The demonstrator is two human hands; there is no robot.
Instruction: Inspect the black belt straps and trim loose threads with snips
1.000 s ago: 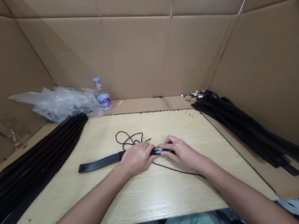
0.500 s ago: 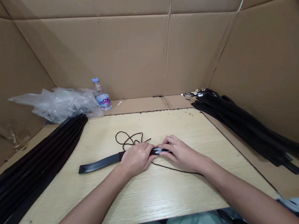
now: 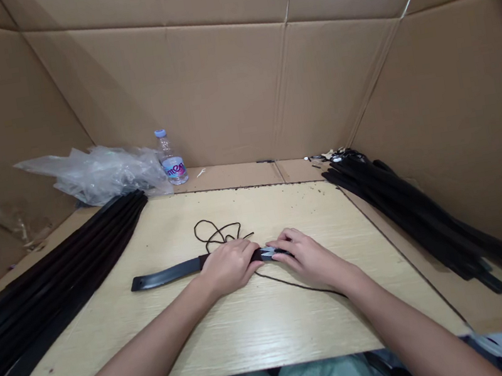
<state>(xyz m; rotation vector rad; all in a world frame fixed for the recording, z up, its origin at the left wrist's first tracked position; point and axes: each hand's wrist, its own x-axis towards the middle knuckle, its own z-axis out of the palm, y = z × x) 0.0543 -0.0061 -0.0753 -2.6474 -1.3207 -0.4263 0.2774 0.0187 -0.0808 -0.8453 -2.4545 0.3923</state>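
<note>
A flat black strip (image 3: 167, 275) lies across the middle of the pale wooden board, its left end bare. My left hand (image 3: 232, 264) is closed over the strip, which passes beneath the palm and shows again at the fingertips. Just to the right, my right hand (image 3: 302, 254) pinches a small metal tool (image 3: 268, 252) with pointed silver blades, resting against the strip's dark part. The tool's rear is hidden by the fingers. A thin dark cord (image 3: 216, 231) makes loops behind my left hand, and a length of it runs below the right wrist.
Bundles of black strips lie at the left (image 3: 68, 268) and the right (image 3: 407, 214). Clear plastic bags (image 3: 106, 173) and a water bottle (image 3: 173, 162) stand at the back left. Cardboard walls (image 3: 226, 90) surround the board.
My right hand has shifted slightly to the right, with the metal blades moving a little the same way. My left hand and the strip have hardly moved.
</note>
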